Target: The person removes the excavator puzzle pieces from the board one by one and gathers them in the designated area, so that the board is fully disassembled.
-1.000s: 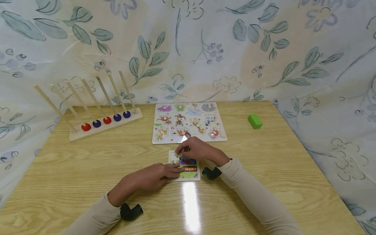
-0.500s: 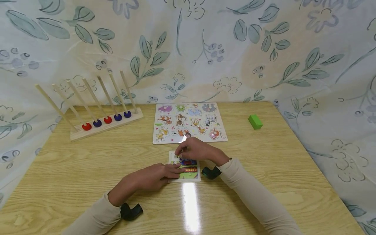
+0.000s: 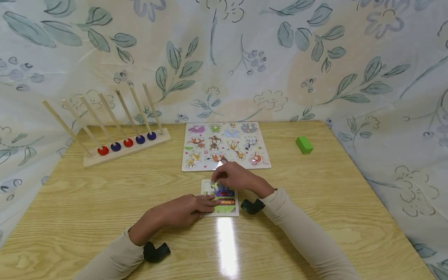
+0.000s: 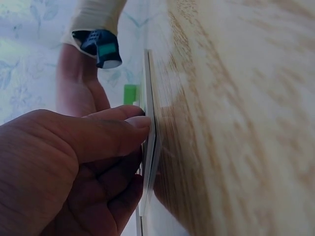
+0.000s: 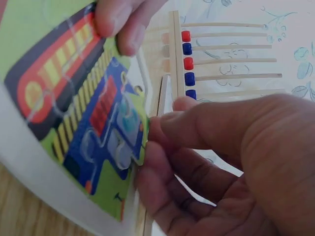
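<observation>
A small jigsaw puzzle [image 3: 225,209] in a white frame lies on the table, its picture showing blue, red and striped bands on green. My left hand [image 3: 182,210] rests on its left side, fingers extended over the picture; in the left wrist view the thumb of the left hand [image 4: 64,147] touches the frame's edge [image 4: 149,93]. At the puzzle's upper part, my right hand [image 3: 238,178] pinches a jigsaw piece [image 5: 123,142], which sits slightly raised over the picture in the right wrist view. The fingertips of the right hand [image 5: 221,152] partly hide that piece's edge.
Behind the puzzle lies an animal peg board [image 3: 225,146]. A wooden rack [image 3: 147,144] with upright rods and red and blue beads stands at the back left. At the back right is a green block [image 3: 304,145]. Patterned cloth [image 3: 245,77] hangs behind the table.
My right hand has shifted slightly to the right and away from me, uncovering more of the puzzle's upper left. The left hand has stayed in place.
</observation>
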Action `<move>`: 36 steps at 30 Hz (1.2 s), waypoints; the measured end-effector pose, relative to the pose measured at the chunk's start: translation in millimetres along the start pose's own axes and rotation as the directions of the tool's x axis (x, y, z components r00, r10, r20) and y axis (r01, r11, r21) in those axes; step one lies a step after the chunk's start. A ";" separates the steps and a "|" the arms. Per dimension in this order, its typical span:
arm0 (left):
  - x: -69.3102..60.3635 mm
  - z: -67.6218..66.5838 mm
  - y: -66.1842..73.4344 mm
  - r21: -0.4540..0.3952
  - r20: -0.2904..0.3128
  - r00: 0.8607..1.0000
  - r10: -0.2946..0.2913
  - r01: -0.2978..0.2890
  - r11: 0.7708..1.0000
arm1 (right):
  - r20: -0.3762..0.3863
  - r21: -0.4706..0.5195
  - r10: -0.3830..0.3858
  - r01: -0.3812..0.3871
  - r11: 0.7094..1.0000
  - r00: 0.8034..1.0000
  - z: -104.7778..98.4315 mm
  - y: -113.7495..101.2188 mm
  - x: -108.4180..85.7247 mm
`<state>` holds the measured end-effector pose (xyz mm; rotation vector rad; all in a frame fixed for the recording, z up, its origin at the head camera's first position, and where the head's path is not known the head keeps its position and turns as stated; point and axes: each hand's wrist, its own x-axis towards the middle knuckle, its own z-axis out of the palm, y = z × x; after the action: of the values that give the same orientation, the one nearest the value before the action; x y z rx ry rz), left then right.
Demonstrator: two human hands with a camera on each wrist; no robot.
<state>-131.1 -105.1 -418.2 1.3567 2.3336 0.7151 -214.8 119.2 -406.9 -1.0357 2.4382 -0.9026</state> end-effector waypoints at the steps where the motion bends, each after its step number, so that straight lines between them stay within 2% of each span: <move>1: 0.2 0.1 -0.1 0.001 0.000 1.000 -0.003 0.003 1.000 | 0.005 0.002 0.003 -0.003 1.000 1.000 -0.4 -0.4 -0.1; 8: -0.8 -0.1 0.7 0.012 0.000 1.000 -0.022 0.022 1.000 | 0.011 0.009 -0.022 0.022 1.000 1.000 -2.7 -2.6 -1.7; 17: 1.0 -0.5 0.1 0.001 -0.003 1.000 0.022 -0.022 1.000 | 0.066 0.042 0.008 -0.010 0.999 0.998 -5.0 -6.7 -4.6; 22: 1.0 -0.5 -0.5 0.008 -0.002 1.000 0.014 -0.014 1.000 | 0.081 0.064 0.006 -0.011 0.998 0.997 -6.0 -4.8 -6.8; 31: 0.6 -0.3 -2.3 -0.035 0.016 1.000 -0.023 0.024 0.999 | 0.010 0.067 -0.003 0.003 0.998 1.000 -7.0 0.1 -10.6; 36: 0.2 0.3 -2.9 -0.041 0.013 1.000 -0.013 0.014 0.999 | -0.004 0.066 0.002 -0.001 0.998 1.000 -9.5 3.6 -14.8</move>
<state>-133.0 -106.1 -420.2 1.3233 2.3036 0.7439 -211.6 136.0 -401.4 -1.0097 2.3951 -0.9783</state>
